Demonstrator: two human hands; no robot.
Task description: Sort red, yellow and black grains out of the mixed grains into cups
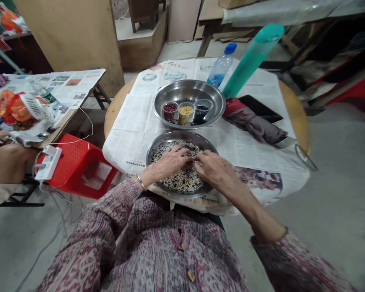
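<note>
In front of me a steel basin [150, 151] holds a spread of mixed white, yellow and dark grains [182, 181]. My left hand [174, 161] lies over the grains from the left, its fingers stretched out and partly apart. From the right comes my right hand [214, 169], fingers bent and fingertips together at the grains near the left fingertips; whatever is between them is too small to make out. Just behind stands a larger steel basin [182, 90] with clear cups of red beans [170, 108], yellow grains [185, 110] and black beans [201, 109].
Newspaper [124, 121] covers the round table. A water bottle [220, 67], a tall green tube [252, 61], a folded umbrella [258, 123] and a dark tablet [260, 108] sit behind and right. To the left are a red stool [76, 162] with a power strip [48, 163] and another person's arm [10, 162].
</note>
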